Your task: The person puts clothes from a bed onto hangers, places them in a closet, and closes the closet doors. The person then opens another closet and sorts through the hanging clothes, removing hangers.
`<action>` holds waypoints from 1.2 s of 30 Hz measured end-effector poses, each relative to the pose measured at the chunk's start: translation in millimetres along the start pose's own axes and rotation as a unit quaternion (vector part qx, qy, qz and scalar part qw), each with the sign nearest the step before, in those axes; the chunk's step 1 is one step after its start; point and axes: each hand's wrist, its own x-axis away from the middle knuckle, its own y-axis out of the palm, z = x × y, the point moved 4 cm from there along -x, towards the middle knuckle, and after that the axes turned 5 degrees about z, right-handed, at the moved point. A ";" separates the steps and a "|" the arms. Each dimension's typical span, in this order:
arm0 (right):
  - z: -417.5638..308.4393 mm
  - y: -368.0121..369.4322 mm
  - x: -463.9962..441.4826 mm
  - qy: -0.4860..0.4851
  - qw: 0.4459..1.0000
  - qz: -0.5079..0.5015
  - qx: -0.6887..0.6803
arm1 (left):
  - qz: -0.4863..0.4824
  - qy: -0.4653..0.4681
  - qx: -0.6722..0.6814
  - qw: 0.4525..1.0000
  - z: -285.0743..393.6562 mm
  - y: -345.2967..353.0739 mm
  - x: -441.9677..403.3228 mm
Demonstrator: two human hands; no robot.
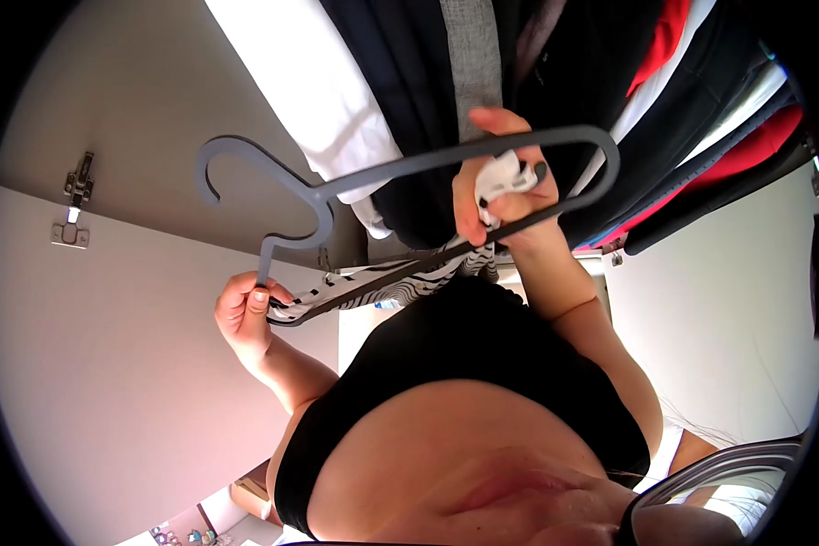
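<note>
A dark grey plastic clothes hanger (409, 164) is held up at a tilt, its hook toward the left. My left hand (246, 314) is closed round one end of the hanger, at the corner of its bottom bar. A white garment with black wavy stripes (419, 284) lies along that bar, stretched between my hands. One part of it reaches my left fingers. My right hand (528, 205), near the hanger's other end, is closed on a bunched piece of this garment inside the hanger's opening. The garment's kind cannot be made out.
Several clothes hang in front, among them a white garment (314, 91), a grey one (473, 64) and a red one (760, 146). Wardrobe doors stand on both sides, the left door (136, 364) with a metal hinge (77, 200) and the right door (719, 300).
</note>
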 end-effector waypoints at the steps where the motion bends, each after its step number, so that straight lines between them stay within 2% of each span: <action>1: 1.2 -6.3 5.8 -0.005 0.996 0.058 0.065 | 0.004 -0.001 -0.003 1.000 0.9 0.2 1.8; 6: -18.2 -9.9 11.9 -0.077 0.919 0.112 0.370 | 0.018 0.002 -0.017 1.000 4.1 -1.3 6.7; 9: -23.8 -13.2 13.5 -0.005 0.910 0.113 0.399 | 0.022 0.004 -0.037 0.999 8.3 -2.6 7.1; 10: -24.7 -13.1 13.8 -0.032 0.896 0.116 0.428 | 0.025 0.000 -0.042 0.999 10.3 -1.2 7.3; 12: -28.9 -11.8 17.6 0.010 0.908 0.088 0.410 | 0.037 -0.007 -0.056 0.998 18.7 5.0 7.0; 13: -34.2 -12.3 18.2 0.029 0.915 0.067 0.398 | 0.024 0.023 -0.075 0.997 26.0 7.3 6.0; 14: -39.6 -11.8 18.5 0.059 0.918 0.005 0.392 | 0.013 0.053 -0.096 0.994 35.1 8.4 4.3; 15: -54.2 -9.0 19.7 0.043 0.909 -0.068 0.409 | 0.004 0.086 -0.120 0.989 42.4 10.0 4.2; 16: -61.3 -2.2 32.7 0.017 0.954 0.018 0.299 | 0.000 0.076 -0.112 0.991 48.0 7.6 2.2; 17: -69.4 2.3 37.8 -0.042 0.953 0.039 0.298 | 0.018 0.081 -0.133 0.988 52.5 6.6 -1.6; 20: -82.7 8.3 41.6 0.031 0.991 0.050 0.122 | 0.019 0.115 -0.149 0.982 58.5 -5.4 -22.1; 21: -82.0 11.7 34.9 0.039 0.995 0.012 0.095 | 0.024 0.136 -0.137 0.981 62.0 -1.6 -30.2; 23: -78.9 28.8 12.7 0.013 0.984 -0.145 0.102 | 0.041 0.165 -0.161 0.972 65.4 -8.6 -49.5; 25: -84.4 58.4 1.2 -0.017 0.964 -0.224 0.141 | 0.078 0.199 -0.165 0.963 71.2 -15.3 -73.7; 26: -96.0 68.9 -5.7 -0.045 0.957 -0.226 0.175 | 0.095 0.209 -0.177 0.957 81.8 -4.4 -81.5; 28: -97.6 102.7 -21.4 -0.070 0.945 -0.226 0.225 | 0.145 0.209 -0.117 0.960 91.6 -5.4 -112.7; 31: -91.8 136.8 -48.1 -0.064 0.953 -0.225 0.190 | 0.179 0.200 -0.100 0.958 112.2 -5.7 -167.7; 33: -83.8 138.3 -79.4 -0.097 0.929 -0.256 0.249 | 0.249 0.269 -0.153 0.918 144.3 14.3 -183.2; 34: -79.1 142.2 -97.0 -0.118 0.915 -0.263 0.283 | 0.249 0.245 -0.139 0.927 147.2 15.5 -188.0; 36: -76.6 157.8 -135.1 -0.165 0.883 -0.264 0.352 | 0.196 0.270 -0.052 0.941 138.6 16.1 -188.2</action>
